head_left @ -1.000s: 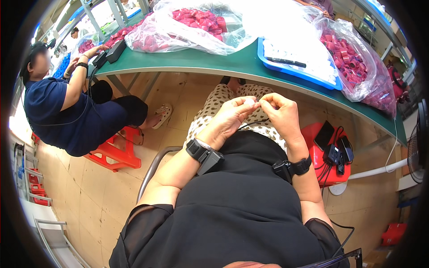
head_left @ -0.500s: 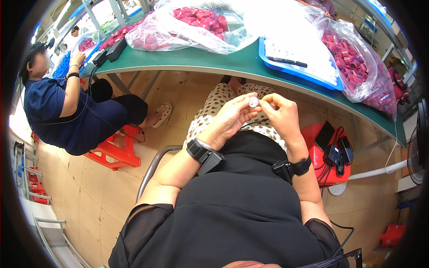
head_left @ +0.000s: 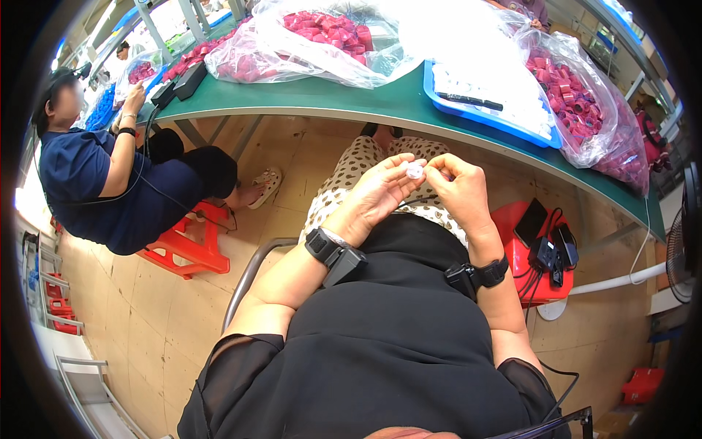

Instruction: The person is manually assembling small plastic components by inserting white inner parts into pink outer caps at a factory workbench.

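Over my lap, my left hand (head_left: pixel 378 192) pinches a small round white plastic piece (head_left: pixel 414 170) between thumb and fingertips, its other fingers curled below. Close at its right, my right hand (head_left: pixel 462 189) has thumb and forefinger pressed together beside the piece. Whether those fingertips hold anything is too small to tell. Beyond both hands, a blue tray (head_left: pixel 500 132) of white parts stands on the green table (head_left: pixel 307 99), with a black marker pen (head_left: pixel 470 101) lying across the parts.
Clear plastic bags of dark pink parts (head_left: pixel 333 35) (head_left: pixel 567 99) lie on the table. A red stool (head_left: pixel 521 241) at my right carries black devices and cables. At the left, a co-worker (head_left: pixel 95 161) sits on a red stool (head_left: pixel 191 245). A fan (head_left: pixel 681 241) stands far right.
The white piece has turned and tilted in my left fingertips. My right fingertips have drawn slightly away from it. The co-worker's raised hand has moved.
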`<act>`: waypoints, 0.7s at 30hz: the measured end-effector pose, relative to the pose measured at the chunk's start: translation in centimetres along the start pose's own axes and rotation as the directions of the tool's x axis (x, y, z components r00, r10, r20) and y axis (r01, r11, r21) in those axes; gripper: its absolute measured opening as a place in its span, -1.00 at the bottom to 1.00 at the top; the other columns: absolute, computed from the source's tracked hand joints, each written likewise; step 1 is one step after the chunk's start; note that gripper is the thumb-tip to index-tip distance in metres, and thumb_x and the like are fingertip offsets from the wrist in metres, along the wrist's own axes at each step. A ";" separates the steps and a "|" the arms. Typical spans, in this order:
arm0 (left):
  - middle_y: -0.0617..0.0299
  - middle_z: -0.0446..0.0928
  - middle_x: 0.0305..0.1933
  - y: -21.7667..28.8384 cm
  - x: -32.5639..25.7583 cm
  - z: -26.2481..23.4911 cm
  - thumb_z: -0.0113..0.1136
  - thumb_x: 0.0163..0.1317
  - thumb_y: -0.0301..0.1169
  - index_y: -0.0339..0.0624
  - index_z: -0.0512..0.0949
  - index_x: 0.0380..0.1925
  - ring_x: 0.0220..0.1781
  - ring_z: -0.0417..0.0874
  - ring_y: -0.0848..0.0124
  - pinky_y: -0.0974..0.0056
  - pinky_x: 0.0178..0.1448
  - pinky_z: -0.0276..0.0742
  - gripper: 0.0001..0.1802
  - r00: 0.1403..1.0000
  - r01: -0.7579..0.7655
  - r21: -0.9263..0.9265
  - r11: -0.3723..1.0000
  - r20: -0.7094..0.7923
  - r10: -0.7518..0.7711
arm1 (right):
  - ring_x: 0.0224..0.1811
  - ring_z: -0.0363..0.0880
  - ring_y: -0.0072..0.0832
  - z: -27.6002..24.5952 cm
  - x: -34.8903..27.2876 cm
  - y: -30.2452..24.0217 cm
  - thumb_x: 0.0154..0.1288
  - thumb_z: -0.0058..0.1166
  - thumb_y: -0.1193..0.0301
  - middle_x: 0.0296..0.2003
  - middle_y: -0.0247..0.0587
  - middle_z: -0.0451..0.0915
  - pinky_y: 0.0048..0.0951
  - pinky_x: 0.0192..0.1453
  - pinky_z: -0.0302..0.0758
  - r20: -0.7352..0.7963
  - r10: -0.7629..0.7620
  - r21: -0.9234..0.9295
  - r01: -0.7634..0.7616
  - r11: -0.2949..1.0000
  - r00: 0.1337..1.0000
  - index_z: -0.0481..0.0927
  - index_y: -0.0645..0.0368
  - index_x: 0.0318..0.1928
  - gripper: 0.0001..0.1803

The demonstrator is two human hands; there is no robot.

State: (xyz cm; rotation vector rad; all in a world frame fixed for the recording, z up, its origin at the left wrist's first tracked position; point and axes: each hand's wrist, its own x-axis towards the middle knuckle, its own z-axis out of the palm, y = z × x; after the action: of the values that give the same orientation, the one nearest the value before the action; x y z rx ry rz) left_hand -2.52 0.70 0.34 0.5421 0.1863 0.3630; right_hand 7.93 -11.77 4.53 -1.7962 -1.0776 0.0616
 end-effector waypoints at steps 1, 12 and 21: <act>-0.02 0.49 -0.01 0.0 0.1 -0.1 0.13 0.26 -0.53 -0.33 0.37 -0.02 0.00 0.56 0.27 0.28 0.18 0.54 -0.70 1.000 -0.001 0.000 1.000 0.000 0.001 | -0.61 0.27 -0.78 0.0 0.0 -0.1 0.10 0.19 0.44 -0.71 -0.44 0.40 -0.63 -0.52 0.25 0.001 -0.001 0.000 0.001 1.000 1.000 0.64 0.26 -0.39 -0.88; -0.02 0.45 0.03 0.0 0.1 0.1 0.19 0.21 -0.56 -0.33 0.34 0.01 0.01 0.56 0.31 0.31 0.18 0.53 -0.63 1.000 -0.007 0.015 1.000 0.023 0.007 | -0.64 0.28 -0.75 0.0 0.0 0.0 0.09 0.19 0.43 -0.74 -0.39 0.39 -0.59 -0.53 0.27 -0.009 -0.023 -0.060 0.022 0.998 1.000 0.64 0.24 -0.40 -0.88; 0.08 0.49 -0.01 -0.2 0.1 -0.1 0.28 0.15 -0.54 -0.29 0.38 -0.02 -0.01 0.55 0.38 0.37 0.15 0.51 -0.59 0.999 -0.032 0.083 0.996 0.028 0.029 | -0.55 0.42 -0.66 0.3 0.1 0.2 0.10 0.15 0.51 -0.59 -0.28 0.50 -0.57 -0.45 0.36 -0.022 -0.148 -0.037 0.147 0.988 0.989 0.61 0.28 -0.40 -0.92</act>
State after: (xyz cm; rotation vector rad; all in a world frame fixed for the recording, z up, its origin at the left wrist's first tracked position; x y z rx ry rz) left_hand -2.44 0.65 0.17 0.6321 0.1684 0.3788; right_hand 8.01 -11.50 4.27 -1.7383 -1.1974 -0.0695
